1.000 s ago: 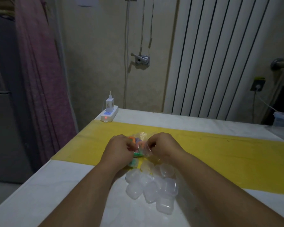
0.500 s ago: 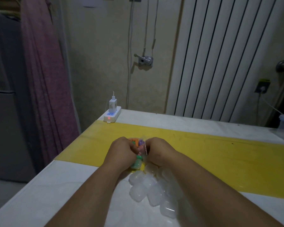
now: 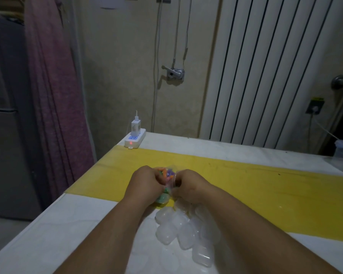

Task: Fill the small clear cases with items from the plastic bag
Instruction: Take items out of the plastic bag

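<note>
Both my hands, left hand (image 3: 145, 181) and right hand (image 3: 188, 184), pinch the plastic bag (image 3: 167, 175) of colourful bits. Clear cases (image 3: 183, 228) lie heaped on the worktop (image 3: 67, 234) just below.

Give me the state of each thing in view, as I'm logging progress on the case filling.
plastic bag: held up between both hands, colourful items inside.
left hand: fingers curled, gripping the bag.
right hand: fingers curled, gripping the bag.
clear cases: heaped on the table, apparently closed and empty.
power strip: red light on, charger plugged in.
table: white, crossed by a yellow strip.
</note>
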A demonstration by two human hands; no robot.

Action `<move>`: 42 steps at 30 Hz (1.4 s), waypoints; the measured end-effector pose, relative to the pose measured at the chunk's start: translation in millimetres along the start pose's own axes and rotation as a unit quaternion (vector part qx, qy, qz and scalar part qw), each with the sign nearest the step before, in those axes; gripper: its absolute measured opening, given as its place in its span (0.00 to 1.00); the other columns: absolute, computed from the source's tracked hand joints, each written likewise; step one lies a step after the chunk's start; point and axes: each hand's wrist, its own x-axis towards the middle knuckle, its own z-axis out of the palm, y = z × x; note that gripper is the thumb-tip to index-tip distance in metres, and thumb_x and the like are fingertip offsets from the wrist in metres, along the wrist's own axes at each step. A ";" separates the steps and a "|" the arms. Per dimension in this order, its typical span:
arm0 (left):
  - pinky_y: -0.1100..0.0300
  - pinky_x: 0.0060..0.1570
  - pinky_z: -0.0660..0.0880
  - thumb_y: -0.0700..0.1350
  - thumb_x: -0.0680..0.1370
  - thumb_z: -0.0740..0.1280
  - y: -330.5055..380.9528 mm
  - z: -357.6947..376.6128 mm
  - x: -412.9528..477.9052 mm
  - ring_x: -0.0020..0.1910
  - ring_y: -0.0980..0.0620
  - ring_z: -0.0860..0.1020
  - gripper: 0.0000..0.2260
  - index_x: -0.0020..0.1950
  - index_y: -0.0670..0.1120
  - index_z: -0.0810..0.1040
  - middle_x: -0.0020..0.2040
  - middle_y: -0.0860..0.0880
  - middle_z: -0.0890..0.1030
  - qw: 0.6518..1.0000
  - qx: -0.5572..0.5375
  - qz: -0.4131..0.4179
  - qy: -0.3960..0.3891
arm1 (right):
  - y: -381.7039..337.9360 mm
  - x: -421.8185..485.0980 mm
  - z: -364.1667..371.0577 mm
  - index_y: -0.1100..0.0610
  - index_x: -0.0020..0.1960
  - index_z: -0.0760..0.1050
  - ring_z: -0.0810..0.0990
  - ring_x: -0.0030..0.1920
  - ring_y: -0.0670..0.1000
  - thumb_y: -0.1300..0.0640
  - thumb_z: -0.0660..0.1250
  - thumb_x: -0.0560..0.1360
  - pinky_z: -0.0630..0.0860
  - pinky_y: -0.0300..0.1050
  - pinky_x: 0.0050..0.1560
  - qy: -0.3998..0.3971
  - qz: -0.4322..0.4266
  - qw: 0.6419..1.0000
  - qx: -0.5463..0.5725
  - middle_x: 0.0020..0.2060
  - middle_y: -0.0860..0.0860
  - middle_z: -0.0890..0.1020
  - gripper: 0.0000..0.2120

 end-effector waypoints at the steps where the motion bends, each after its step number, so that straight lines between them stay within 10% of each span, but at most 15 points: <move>1: 0.64 0.40 0.68 0.41 0.72 0.74 0.6 -0.8 -0.4 0.39 0.56 0.74 0.08 0.37 0.53 0.80 0.35 0.56 0.76 1.000 -0.002 0.001 -0.004 | -0.6 -0.9 -0.1 0.58 0.44 0.83 0.80 0.40 0.52 0.60 0.72 0.70 0.79 0.45 0.43 -0.002 0.000 1.000 0.011 0.41 0.57 0.84 0.04; 11: 0.63 0.43 0.70 0.32 0.72 0.65 -0.2 1.3 -1.0 0.43 0.53 0.76 0.12 0.42 0.47 0.85 0.40 0.54 0.79 1.000 -0.020 -0.013 -0.013 | -9.1 -9.5 -5.8 0.60 0.52 0.81 0.74 0.43 0.50 0.62 0.63 0.77 0.69 0.37 0.39 -0.019 -0.046 0.999 -0.002 0.39 0.50 0.78 0.09; 17: 0.63 0.45 0.72 0.36 0.71 0.72 -1.9 2.4 0.5 0.44 0.53 0.78 0.08 0.43 0.49 0.85 0.42 0.51 0.83 1.000 -0.023 -0.008 -0.005 | -2.3 -11.1 -10.4 0.42 0.35 0.70 0.73 0.30 0.33 0.68 0.69 0.73 0.66 0.22 0.30 -0.008 -0.050 0.990 0.132 0.32 0.36 0.73 0.22; 22: 0.65 0.41 0.69 0.38 0.70 0.75 -5.8 4.1 3.2 0.41 0.55 0.78 0.07 0.38 0.51 0.83 0.38 0.55 0.81 1.000 -0.025 -0.004 0.001 | 0.7 -9.6 -7.1 0.56 0.47 0.82 0.75 0.35 0.38 0.65 0.71 0.74 0.69 0.23 0.31 -0.006 -0.042 0.984 0.171 0.33 0.40 0.76 0.06; 38: 0.65 0.32 0.67 0.39 0.69 0.74 -7.3 6.6 3.4 0.37 0.56 0.76 0.09 0.34 0.52 0.79 0.35 0.55 0.78 1.000 -0.016 0.000 0.017 | 6.8 -8.9 -0.5 0.51 0.33 0.78 0.75 0.33 0.44 0.63 0.78 0.65 0.74 0.38 0.36 0.052 -0.026 0.972 0.229 0.32 0.46 0.80 0.11; 42: 0.62 0.38 0.71 0.39 0.69 0.74 -7.4 8.1 3.9 0.39 0.53 0.78 0.08 0.35 0.51 0.80 0.37 0.52 0.81 1.000 -0.007 -0.001 0.017 | 2.8 -16.9 -7.4 0.46 0.32 0.76 0.74 0.26 0.35 0.67 0.75 0.68 0.70 0.29 0.29 0.031 -0.046 0.972 0.229 0.23 0.38 0.78 0.17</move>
